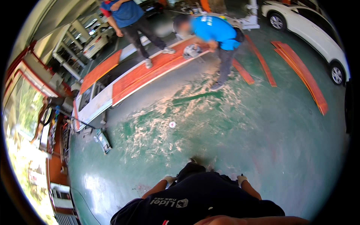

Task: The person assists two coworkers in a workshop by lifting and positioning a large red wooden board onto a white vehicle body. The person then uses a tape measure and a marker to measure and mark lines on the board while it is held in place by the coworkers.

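My left hand point(169, 180), in a pale glove, hangs low beside my dark trousers; its fingers are too small and partly hidden to read. On the other side my right hand point(242, 179), also gloved, is curled, with a small dark tip poking out that I cannot make out. Neither hand touches the boards. Well ahead of me, a person in a bright blue shirt point(217, 29) bends over a grey power tool point(192, 51) on long orange-red boards point(150, 75). A second person in a blue vest point(127, 15) stands with both feet on those boards.
Pale dust point(165, 127) is scattered over the green floor point(285, 157). Loose orange-red planks point(302, 75) lie at the right near a white car point(311, 26). A floor jack point(102, 141) sits at the left, and a cable point(84, 200) trails along the left side.
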`<control>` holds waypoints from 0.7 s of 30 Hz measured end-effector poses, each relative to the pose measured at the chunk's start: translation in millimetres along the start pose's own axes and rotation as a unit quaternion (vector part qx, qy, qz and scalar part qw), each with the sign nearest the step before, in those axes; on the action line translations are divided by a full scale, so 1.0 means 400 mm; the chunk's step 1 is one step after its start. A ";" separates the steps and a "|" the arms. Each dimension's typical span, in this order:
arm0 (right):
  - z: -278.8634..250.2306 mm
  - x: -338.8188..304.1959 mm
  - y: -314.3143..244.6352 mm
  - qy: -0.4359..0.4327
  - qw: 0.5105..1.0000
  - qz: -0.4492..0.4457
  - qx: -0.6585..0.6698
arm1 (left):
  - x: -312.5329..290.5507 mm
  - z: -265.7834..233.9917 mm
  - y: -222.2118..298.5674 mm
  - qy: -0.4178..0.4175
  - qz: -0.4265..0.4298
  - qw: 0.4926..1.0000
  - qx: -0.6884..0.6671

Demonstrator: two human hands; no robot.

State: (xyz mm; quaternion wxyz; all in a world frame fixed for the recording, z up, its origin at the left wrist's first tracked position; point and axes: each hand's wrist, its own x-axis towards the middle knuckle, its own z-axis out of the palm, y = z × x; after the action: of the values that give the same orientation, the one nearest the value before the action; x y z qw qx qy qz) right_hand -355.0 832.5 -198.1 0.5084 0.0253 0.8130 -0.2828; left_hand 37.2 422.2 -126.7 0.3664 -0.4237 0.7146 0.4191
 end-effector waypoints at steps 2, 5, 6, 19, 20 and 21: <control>-0.007 0.064 0.066 -0.024 0.985 -0.063 -0.156 | 0.042 -0.002 -0.019 0.007 -0.002 1.000 0.030; -0.038 0.117 0.090 -0.018 0.947 -0.060 -0.315 | 0.090 -0.024 0.036 -0.002 -0.043 0.998 -0.036; -0.004 0.119 0.032 -0.048 0.954 -0.075 -0.285 | 0.089 -0.035 -0.040 0.005 -0.078 0.997 -0.019; -0.271 -0.020 -0.307 0.113 0.961 0.129 0.219 | 0.399 -0.222 0.215 -0.088 -0.031 0.980 -0.177; -0.301 0.001 -0.310 0.127 0.954 0.129 0.238 | 0.431 -0.251 0.270 -0.032 -0.078 0.985 -0.149; -0.374 -0.017 -0.241 0.183 0.934 0.155 0.265 | 0.377 -0.281 0.533 -0.024 -0.096 0.976 -0.196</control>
State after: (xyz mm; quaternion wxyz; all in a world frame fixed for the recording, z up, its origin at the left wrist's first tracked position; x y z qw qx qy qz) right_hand -504.9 825.9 -102.0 0.3633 0.3362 0.7731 -0.3966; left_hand -232.3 336.6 -154.9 0.3317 -0.5437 0.5656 0.5240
